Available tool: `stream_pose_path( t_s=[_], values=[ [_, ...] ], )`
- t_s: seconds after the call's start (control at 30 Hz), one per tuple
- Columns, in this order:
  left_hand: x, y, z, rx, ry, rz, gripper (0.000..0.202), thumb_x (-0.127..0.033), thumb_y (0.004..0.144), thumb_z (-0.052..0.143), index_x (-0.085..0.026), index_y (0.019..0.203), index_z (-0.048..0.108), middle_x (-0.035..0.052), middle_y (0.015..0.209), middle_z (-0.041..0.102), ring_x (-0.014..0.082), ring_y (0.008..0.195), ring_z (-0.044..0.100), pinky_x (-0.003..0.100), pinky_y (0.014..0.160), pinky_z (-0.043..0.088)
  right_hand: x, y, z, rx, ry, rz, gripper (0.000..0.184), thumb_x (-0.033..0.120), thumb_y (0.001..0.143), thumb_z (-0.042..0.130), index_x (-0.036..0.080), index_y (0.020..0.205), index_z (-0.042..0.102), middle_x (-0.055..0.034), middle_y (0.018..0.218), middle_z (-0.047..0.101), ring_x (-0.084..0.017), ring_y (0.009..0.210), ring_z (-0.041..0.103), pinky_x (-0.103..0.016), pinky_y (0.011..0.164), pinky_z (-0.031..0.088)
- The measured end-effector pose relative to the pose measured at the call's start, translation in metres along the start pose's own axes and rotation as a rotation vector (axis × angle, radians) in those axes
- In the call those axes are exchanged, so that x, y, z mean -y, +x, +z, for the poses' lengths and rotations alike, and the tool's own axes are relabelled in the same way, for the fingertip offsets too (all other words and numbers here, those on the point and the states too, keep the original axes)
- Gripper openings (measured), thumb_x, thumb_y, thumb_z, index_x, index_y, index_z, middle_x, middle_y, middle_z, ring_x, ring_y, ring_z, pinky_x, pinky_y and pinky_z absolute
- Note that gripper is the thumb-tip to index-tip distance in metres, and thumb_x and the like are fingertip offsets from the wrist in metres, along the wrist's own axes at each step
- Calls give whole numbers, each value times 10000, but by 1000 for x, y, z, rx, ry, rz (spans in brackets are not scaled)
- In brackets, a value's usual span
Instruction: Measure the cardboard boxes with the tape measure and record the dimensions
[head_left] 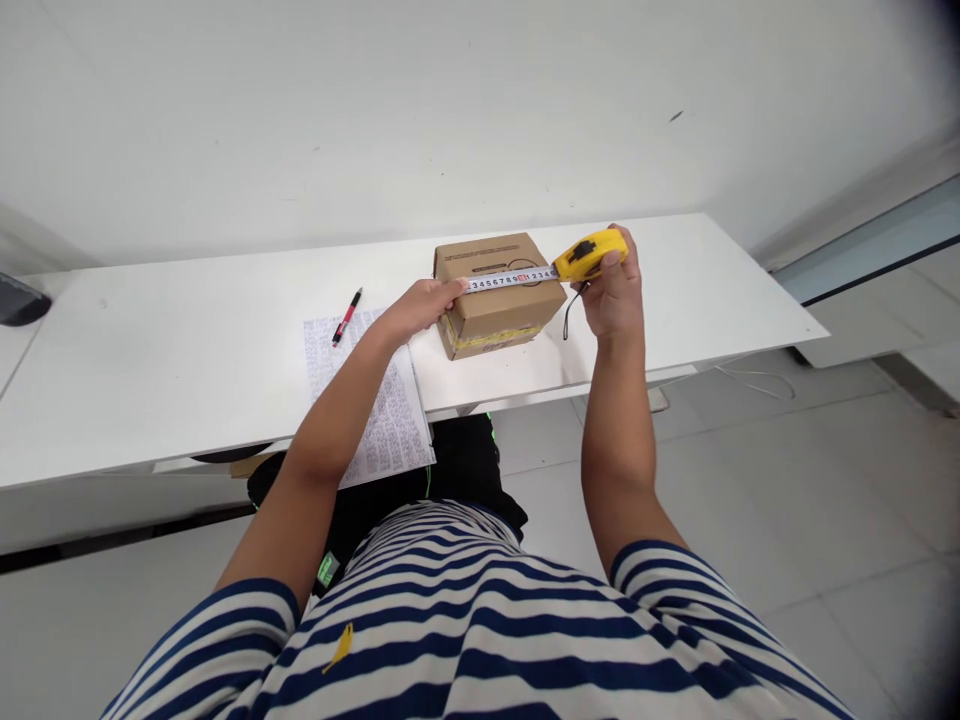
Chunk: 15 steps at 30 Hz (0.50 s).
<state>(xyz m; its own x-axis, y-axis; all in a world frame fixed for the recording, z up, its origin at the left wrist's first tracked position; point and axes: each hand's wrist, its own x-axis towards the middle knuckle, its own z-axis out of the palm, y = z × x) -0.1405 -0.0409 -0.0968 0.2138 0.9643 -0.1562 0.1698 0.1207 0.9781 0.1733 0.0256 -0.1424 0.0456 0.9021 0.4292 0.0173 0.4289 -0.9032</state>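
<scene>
A brown cardboard box (491, 318) with a strip of yellow tape along its front rests on the white table. Across its top stretches the white blade of a yellow tape measure (589, 257), its numbers facing up. My right hand (616, 290) is closed around the tape measure's case, just past the box's right edge, and a black wrist strap dangles below it. With my left hand (429, 305) I pinch the end of the blade at the box's left edge. The tip of the blade is hidden under my fingers.
Left of the box, printed sheets (386, 425) lie partly over the front edge of the white table (187, 340). A red and black pen (347, 317) lies at their top. A dark object (22, 300) stands at the far left. A white wall rises behind the table.
</scene>
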Motion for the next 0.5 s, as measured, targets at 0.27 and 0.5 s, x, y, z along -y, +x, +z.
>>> stream_pose_path(
  t_s=[0.27,0.5],
  values=[
    [-6,-1,-7,1,90,35,481,-547,862,707,-188,605,516,12,613,441,97,544,341,268,569,256,10,-2,2,-25,9,17,685,812,713,692,428,1269,579,-41,1176,639,-244,1007,677,-327,620,578],
    [-31,-34,-28,-34,218,62,415,-472,897,668,-184,616,565,24,628,474,97,522,357,269,548,262,44,-38,13,-86,-35,-56,633,743,732,742,368,1228,625,-69,1172,610,-282,1067,663,-365,687,611]
  ],
)
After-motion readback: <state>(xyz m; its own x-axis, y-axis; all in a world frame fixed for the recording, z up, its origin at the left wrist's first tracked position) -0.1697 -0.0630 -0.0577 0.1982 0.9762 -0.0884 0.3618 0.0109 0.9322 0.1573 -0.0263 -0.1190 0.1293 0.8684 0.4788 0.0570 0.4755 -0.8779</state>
